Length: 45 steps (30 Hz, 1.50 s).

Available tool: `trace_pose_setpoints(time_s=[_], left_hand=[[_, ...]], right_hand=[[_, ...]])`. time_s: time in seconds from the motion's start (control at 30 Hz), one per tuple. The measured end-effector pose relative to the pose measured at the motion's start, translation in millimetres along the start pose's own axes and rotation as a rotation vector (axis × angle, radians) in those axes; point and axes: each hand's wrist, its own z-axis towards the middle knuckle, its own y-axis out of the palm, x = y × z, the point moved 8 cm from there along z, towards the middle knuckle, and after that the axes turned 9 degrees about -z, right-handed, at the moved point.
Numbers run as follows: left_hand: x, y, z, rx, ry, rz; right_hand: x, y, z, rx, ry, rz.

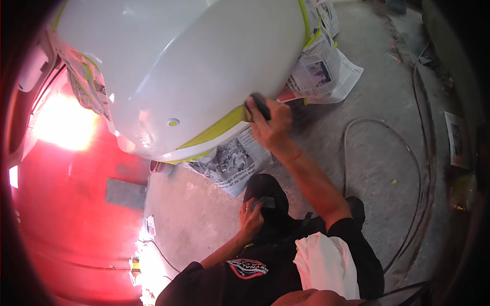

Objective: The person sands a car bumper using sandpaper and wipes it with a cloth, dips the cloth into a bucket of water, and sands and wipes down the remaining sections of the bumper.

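My right hand [270,125] is closed around a dark, rounded sanding block [259,105]. The block is against the lower edge of a glossy white car bumper [204,76]. Just left of that hand, a strip of yellow-green masking tape [214,128] runs along the bumper's edge. Near my knee, my left hand [250,217] has its fingers closed on a small grey pad [264,202], perhaps sandpaper. Newspaper masking [227,160] hangs below the bumper, under the tape. A small round fitting [173,122] with a yellow-green centre shows on the bumper's left part.
A red panel [76,204] with a grey patch [126,193] stands at left, with a bright light glaring on it. More newspaper [319,76] hangs from the bumper's right side. A hose [419,168] loops over the concrete floor [377,163]. White cloth [326,262] lies over my shirt.
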Motion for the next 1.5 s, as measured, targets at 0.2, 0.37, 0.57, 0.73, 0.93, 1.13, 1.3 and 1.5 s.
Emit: trace_pose_setpoints(time_s=[0.2, 0.37, 0.57, 0.73, 0.93, 1.13, 1.3, 1.5], left_hand=[[-7, 9, -4, -0.043, -0.032, -0.038], [-9, 11, 2, -0.031, -0.012, -0.073], [-11, 10, 3, -0.053, -0.009, -0.092], [-9, 12, 0, -0.056, -0.014, -0.059], [-9, 14, 2, -0.032, -0.003, -0.075], [-10, 11, 6, -0.049, -0.001, -0.083], [6, 2, 21, -0.028, 0.167, -0.195], [91, -178, 189, 0.626, 0.567, 0.119]], right_hand=[[0, -8, 19, -0.001, 0.004, -0.047], [14, 2, -3, -0.061, -0.05, -0.061], [12, -15, 19, -0.055, -0.095, -0.129], [-1, -13, 24, -0.042, -0.099, -0.097], [6, -15, 15, -0.004, -0.099, -0.094], [13, -4, -2, 0.003, -0.077, -0.098], [-5, -8, 22, -0.001, -0.03, -0.065], [90, -21, -111, -0.31, 0.524, -0.288]])
